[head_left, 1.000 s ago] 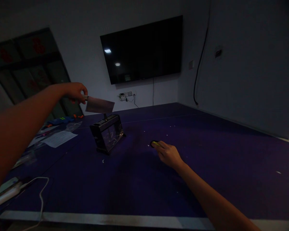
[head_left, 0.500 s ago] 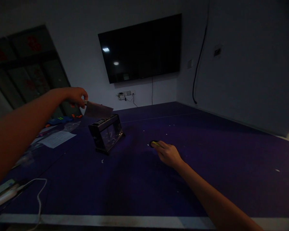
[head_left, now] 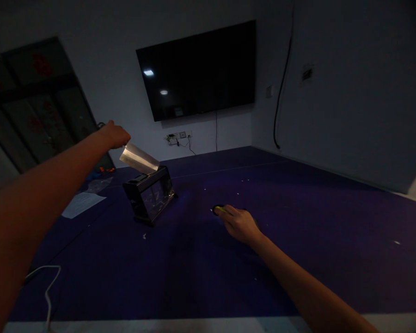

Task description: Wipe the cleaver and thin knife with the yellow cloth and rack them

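At the far left, my left hand (head_left: 117,134) is closed on a cleaver (head_left: 139,158) with a broad, shiny rectangular blade; its handle is mostly hidden. The blade slants down to the right, its low end at the top of a black holder (head_left: 146,189) with a clear front panel. Whether it touches the holder I cannot tell. My right hand (head_left: 241,224) rests near the middle of the dark blue table (head_left: 208,273), closed around a small thing with a black ring and a yellow-green part (head_left: 220,210); the fingers hide the rest.
White paper sheets (head_left: 82,204) and clear plastic (head_left: 100,185) lie left of the holder. A white cable (head_left: 48,289) runs over the front left edge. Small white scraps (head_left: 144,236) are scattered about. A television (head_left: 201,69) hangs on the far wall.
My left hand has turned, and the cleaver's blade tilts more steeply and catches the light. My right hand keeps its grip in nearly the same place. The view has shifted slightly.
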A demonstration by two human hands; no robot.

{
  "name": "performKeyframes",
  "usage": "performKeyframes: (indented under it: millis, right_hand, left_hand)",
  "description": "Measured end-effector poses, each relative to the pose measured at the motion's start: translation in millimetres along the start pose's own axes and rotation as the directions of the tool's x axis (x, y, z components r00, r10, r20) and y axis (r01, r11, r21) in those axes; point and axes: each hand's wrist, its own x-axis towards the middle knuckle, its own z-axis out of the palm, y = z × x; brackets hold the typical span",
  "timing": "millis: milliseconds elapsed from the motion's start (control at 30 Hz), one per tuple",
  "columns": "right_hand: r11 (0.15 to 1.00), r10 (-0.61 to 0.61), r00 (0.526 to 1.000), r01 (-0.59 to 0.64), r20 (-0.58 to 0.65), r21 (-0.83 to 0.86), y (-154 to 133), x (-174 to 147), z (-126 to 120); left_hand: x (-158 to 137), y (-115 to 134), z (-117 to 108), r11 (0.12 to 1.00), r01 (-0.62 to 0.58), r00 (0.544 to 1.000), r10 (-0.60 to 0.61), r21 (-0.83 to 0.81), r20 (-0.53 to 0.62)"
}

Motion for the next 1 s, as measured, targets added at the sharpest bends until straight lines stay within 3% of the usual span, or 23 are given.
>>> performKeyframes:
  millis: [100, 300, 467, 700, 1000]
  right_hand:
    - [1.0, -0.005, 1.0, 0.005, 0.004, 0.015, 0.1, -0.8, 1.5]
    - [0.998, -0.039, 0.999, 0.04, -0.022, 0.044, -2.5, -1.8, 0.8]
    - [0.997, -0.069, 0.997, 0.07, -0.037, 0.035, -2.8, -2.9, 2.2]
    - [0.997, -0.074, 0.996, 0.075, -0.039, 0.033, -2.7, -2.9, 3.6]
    - [0.996, -0.083, 0.996, 0.084, -0.033, 0.01, -6.2, -1.4, -0.5]
  left_hand:
    - [14.3, 5.6, 10.1, 0.992, -0.072, 0.987, 0.056, 0.101, 0.154]
    - [48.9, 23.1, 31.9, 0.897, -0.283, 0.949, 0.211, 0.339, 0.233]
    - [61.2, 44.1, 70.9, 0.901, -0.309, 0.94, 0.24, 0.304, 0.245]
    - [45.7, 73.3, 129.8, 0.924, -0.354, 0.915, 0.31, 0.142, 0.259]
    - [27.1, 87.0, 150.8, 0.895, -0.427, 0.886, 0.386, 0.129, 0.257]
